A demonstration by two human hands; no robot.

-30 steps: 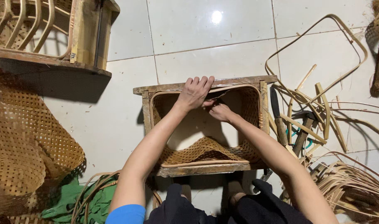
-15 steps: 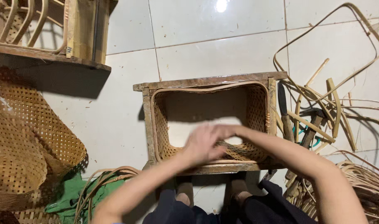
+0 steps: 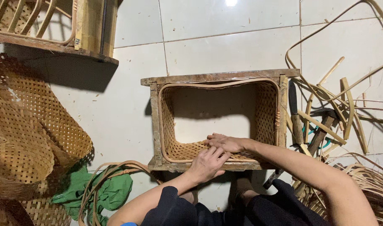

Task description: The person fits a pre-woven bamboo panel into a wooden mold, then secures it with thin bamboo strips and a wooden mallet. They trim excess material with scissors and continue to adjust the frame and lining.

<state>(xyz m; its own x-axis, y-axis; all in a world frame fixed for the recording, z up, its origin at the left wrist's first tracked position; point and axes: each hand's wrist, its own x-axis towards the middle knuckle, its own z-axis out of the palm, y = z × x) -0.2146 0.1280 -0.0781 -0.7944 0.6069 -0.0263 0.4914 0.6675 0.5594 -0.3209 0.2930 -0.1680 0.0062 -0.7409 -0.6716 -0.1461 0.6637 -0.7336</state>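
we are pressing the woven cane lining (image 3: pixel 187 151) down against the near rail of the wooden frame (image 3: pixel 218 77), which sits on the tiled floor (image 3: pixel 225 42) straight in front of us. our left hand (image 3: pixel 208 163) lies palm down on the near edge, fingers spread flat over the weave and the rail, gripping nothing. our right hand (image 3: pixel 225 143) reaches across just beyond it, fingers stretched and resting on the same strip of weave; it looks open too, though we cannot tell whether its fingertips pinch a strand underneath.

to do this well, in our judgement, we should keep the flat of both hands on the weave so the pressure spreads, work along the rail from the middle toward each corner, and keep the pale rim cane (image 3: pixel 218 83) snug against the inside of the frame so the lining does not buckle. pushing with fingertips alone could crack the thin strips.

the lining is right under both hands, touching them, with its side walls standing up along the left and right of the frame and the far wall well beyond our reach. a hammer (image 3: pixel 321 130) and a knife (image 3: pixel 295 115) lie among loose cane strips (image 3: pixel 346 104) to the right, near the frame but apart from our hands. a big woven basket (image 3: pixel 28 134) and a green cloth (image 3: pixel 112 190) lie to the left.
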